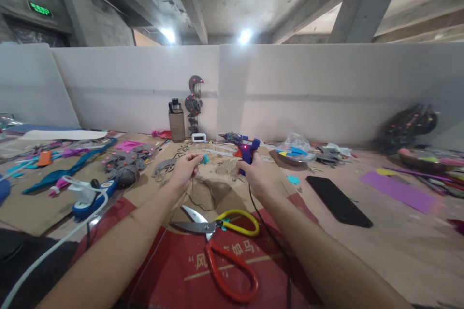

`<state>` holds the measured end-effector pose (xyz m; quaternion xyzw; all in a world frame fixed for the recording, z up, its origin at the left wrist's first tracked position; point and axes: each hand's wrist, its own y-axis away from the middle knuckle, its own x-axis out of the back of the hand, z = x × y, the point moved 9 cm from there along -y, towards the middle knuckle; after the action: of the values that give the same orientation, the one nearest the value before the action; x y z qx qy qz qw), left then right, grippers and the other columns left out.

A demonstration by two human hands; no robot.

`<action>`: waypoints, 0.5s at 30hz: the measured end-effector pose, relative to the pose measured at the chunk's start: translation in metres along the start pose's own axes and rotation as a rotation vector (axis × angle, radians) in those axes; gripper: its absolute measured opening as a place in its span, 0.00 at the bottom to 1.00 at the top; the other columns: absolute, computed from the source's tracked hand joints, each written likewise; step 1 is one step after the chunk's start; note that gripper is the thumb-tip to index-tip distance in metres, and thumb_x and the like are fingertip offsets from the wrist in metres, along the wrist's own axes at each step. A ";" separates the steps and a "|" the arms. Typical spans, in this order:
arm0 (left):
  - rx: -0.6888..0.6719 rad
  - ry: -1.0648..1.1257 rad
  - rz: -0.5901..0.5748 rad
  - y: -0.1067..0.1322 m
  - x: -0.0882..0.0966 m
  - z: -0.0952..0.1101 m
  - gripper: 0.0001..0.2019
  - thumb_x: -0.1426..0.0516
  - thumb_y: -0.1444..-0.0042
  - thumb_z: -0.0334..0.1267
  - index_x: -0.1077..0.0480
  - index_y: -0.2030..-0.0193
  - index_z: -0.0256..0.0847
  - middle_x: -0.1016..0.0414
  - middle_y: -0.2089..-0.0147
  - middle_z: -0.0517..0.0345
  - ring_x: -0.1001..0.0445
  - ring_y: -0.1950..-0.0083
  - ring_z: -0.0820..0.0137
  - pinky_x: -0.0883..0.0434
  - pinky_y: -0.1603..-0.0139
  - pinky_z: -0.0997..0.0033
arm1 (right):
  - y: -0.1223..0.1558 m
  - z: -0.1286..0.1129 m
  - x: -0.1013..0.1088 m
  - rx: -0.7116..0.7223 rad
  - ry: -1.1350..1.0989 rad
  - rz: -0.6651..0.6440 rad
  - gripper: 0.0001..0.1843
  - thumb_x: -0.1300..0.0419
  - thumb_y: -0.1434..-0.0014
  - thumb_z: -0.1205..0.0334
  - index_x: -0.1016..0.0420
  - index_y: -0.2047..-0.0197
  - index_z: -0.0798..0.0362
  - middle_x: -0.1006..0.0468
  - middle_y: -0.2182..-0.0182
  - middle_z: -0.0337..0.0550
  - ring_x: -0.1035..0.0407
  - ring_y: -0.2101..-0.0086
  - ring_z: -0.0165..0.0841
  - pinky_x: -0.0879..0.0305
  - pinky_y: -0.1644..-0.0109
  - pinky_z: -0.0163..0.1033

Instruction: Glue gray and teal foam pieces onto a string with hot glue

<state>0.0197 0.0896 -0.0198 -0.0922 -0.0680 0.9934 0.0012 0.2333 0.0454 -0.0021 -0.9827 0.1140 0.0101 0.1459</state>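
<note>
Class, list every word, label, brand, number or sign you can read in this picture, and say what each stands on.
"EXIT": on the green sign; the characters above it are too blurred.
"如" and "马", as far as they show: on the red cardboard; the neighbouring characters are unclear.
Too small to read: the display on the white device and any marking on the glue gun.

A bottle (177,124) stands upright; a black phone (338,201) lies flat.
</note>
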 end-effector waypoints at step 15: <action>-0.056 -0.009 0.027 -0.004 0.005 0.001 0.18 0.35 0.61 0.47 0.29 0.69 0.35 0.39 0.83 0.68 0.47 0.86 0.84 0.57 0.85 0.80 | 0.033 -0.041 -0.023 0.330 0.532 -0.108 0.18 0.48 0.43 0.58 0.35 0.50 0.52 0.27 0.59 0.48 0.33 0.57 0.38 0.38 0.50 0.45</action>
<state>0.0149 0.0936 -0.0190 -0.0885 -0.0946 0.9914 -0.0153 0.2025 0.0075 0.0293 -0.9184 0.0958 -0.2739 0.2689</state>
